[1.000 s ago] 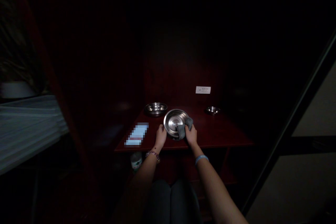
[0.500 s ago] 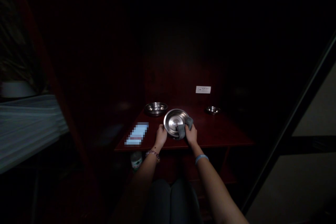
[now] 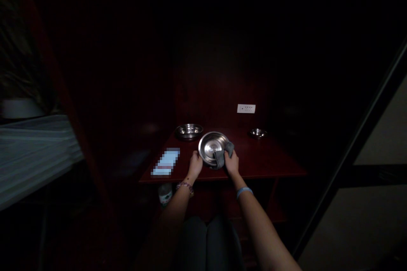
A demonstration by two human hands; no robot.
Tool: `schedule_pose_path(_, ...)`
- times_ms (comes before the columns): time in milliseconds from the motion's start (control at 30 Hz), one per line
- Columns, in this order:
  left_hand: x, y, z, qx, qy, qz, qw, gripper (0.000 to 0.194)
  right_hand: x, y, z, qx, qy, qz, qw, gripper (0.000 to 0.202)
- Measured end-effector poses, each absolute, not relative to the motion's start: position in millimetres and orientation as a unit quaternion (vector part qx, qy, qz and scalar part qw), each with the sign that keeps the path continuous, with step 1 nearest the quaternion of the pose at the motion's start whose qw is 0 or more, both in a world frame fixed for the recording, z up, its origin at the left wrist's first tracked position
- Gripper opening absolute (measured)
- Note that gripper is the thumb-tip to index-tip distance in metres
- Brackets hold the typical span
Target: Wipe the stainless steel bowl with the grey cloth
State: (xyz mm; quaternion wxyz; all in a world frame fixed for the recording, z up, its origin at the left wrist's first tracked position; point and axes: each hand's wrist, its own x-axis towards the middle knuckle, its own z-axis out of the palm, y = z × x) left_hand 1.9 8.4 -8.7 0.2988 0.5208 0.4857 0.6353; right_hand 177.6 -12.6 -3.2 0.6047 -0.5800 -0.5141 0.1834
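Observation:
A shiny steel bowl (image 3: pixel 208 146) is held up over the dark red shelf (image 3: pixel 263 161), tilted so that its inside faces me. My left hand (image 3: pixel 195 165) grips its lower left rim. On the right side, my right hand (image 3: pixel 232 163) is closed on a grey cloth (image 3: pixel 219 159), which hangs over the bowl's lower right rim. Behind and to the left stand stacked steel bowls (image 3: pixel 188 131). A smaller steel bowl (image 3: pixel 257 133) sits at the back right of the shelf.
A pixelated bright screen (image 3: pixel 165 162) lies on the shelf's left part. Below the shelf is a bottle (image 3: pixel 165 194). A white socket plate (image 3: pixel 246 109) is on the back wall. Pale stacked sheets or trays (image 3: pixel 34 152) are at far left.

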Motion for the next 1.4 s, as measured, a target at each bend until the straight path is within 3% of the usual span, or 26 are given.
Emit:
schedule_pose_path(1167,1.6,9.1,-9.8,0.539,0.452,0.649,0.289,0.009,177.1,-12.7,-3.4,-0.572,-0.51,0.19,0.614,0.036)
schedule_pose_path(1400,2.6,0.7,-1.9,0.519,0.46,0.64,0.331,0.036,177.9,-10.6,-5.6,-0.565,-0.486,0.191,0.639,0.038)
